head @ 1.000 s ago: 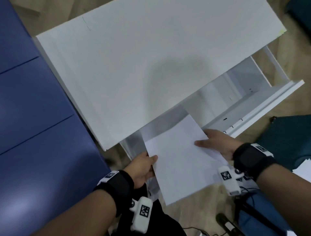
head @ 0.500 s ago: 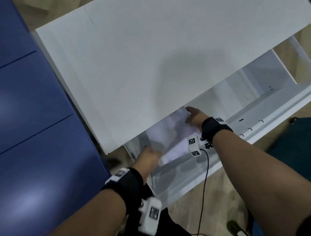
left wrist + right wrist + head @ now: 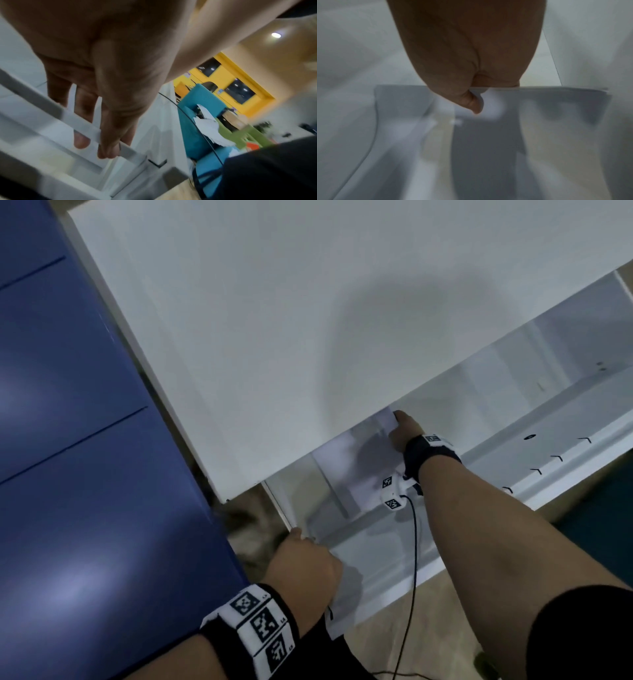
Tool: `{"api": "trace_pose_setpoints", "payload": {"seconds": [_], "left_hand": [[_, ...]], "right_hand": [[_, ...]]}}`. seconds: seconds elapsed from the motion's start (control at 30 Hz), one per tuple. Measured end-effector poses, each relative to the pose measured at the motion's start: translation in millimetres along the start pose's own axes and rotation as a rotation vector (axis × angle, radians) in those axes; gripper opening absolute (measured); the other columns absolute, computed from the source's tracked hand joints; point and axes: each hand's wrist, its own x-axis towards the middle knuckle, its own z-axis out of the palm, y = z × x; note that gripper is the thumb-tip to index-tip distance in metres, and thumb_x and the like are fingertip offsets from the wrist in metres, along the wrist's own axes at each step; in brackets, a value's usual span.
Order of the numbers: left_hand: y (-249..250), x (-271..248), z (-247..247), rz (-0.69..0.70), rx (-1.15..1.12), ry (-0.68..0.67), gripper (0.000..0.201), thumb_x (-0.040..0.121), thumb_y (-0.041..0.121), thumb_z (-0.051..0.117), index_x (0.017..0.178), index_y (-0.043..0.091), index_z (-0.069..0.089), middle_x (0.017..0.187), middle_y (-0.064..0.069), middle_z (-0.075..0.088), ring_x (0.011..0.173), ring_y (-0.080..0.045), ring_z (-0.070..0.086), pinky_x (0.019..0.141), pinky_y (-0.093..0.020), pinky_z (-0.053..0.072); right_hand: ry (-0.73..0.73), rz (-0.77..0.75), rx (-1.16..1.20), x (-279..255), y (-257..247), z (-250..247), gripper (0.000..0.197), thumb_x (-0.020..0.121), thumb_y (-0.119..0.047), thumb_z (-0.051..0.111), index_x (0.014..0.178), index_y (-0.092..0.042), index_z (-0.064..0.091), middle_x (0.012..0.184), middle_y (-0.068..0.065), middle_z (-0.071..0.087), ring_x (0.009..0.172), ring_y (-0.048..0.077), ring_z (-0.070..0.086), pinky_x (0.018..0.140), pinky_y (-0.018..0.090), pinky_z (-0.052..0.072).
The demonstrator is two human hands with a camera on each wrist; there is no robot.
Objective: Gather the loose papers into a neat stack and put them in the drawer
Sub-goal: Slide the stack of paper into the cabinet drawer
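The right hand (image 3: 404,433) reaches into the open white drawer (image 3: 376,546), under the edge of the flat white surface (image 3: 308,320). Its grip holds the stack of white paper sheets (image 3: 356,470): in the right wrist view the thumb (image 3: 475,103) lies on top of the stack (image 3: 505,128) and the other fingers are hidden below it. The papers sit low inside the drawer, partly tucked under the white top. I cannot tell if they touch the drawer floor.

The left hand (image 3: 305,566) is at the near left corner of the drawer. In the left wrist view its fingers (image 3: 82,108) hang down straight over the thin white drawer rim (image 3: 85,128), so the grip is loose and holds nothing.

A big blue cabinet (image 3: 85,440) stands to the left. More white sheets (image 3: 209,125) lie on a teal seat (image 3: 197,108) far off
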Motion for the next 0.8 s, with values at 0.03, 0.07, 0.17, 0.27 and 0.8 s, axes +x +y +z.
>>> {"api": "trace_pose_setpoints", "payload": {"seconds": [0.03, 0.07, 0.17, 0.27, 0.8], "left_hand": [[2, 0, -3, 0.016, -0.001, -0.005, 0.025, 0.1, -0.001, 0.047, 0.111, 0.005, 0.069, 0.116, -0.018, 0.074, 0.113, -0.034, 0.066, 0.125, -0.054, 0.026], [3, 0, -4, 0.028, 0.004, -0.017, 0.023, 0.101, 0.0, 0.048, 0.107, 0.008, 0.069, 0.116, -0.017, 0.074, 0.111, -0.034, 0.067, 0.123, -0.054, 0.029], [6, 2, -10, 0.037, 0.044, -0.066, 0.025, 0.103, 0.0, 0.047, 0.114, 0.002, 0.069, 0.118, -0.017, 0.074, 0.112, -0.035, 0.068, 0.124, -0.058, 0.025], [6, 3, -9, 0.028, 0.07, -0.101, 0.024, 0.105, 0.004, 0.049, 0.12, 0.001, 0.068, 0.119, -0.018, 0.074, 0.113, -0.036, 0.068, 0.128, -0.063, 0.016], [16, -27, -7, 0.053, 0.063, 0.048, 0.028, 0.104, 0.027, 0.057, 0.124, 0.013, 0.07, 0.13, -0.012, 0.071, 0.122, -0.036, 0.067, 0.109, -0.046, 0.044]], "right_hand": [[-0.004, 0.019, -0.01, 2, 0, 5, 0.042, 0.104, -0.013, 0.045, 0.146, -0.008, 0.048, 0.143, 0.024, 0.058, 0.126, 0.044, 0.059, 0.1, 0.052, 0.049], [-0.001, 0.038, -0.023, 5, 0, 10, 0.04, 0.104, -0.013, 0.043, 0.144, -0.01, 0.048, 0.141, 0.024, 0.059, 0.123, 0.044, 0.06, 0.096, 0.051, 0.05], [0.025, 0.077, -0.03, 8, -5, 23, 0.04, 0.102, -0.011, 0.041, 0.141, -0.015, 0.049, 0.136, 0.023, 0.06, 0.118, 0.043, 0.062, 0.083, 0.045, 0.046], [0.069, 0.082, -0.008, 10, -11, 30, 0.043, 0.104, -0.009, 0.042, 0.145, -0.015, 0.047, 0.136, 0.023, 0.061, 0.119, 0.043, 0.062, 0.08, 0.042, 0.044], [0.147, -0.021, 0.648, -163, -12, -64, 0.055, 0.097, -0.03, 0.071, 0.146, -0.01, 0.057, 0.146, 0.007, 0.058, 0.128, 0.019, 0.055, 0.1, 0.031, 0.042]]}}
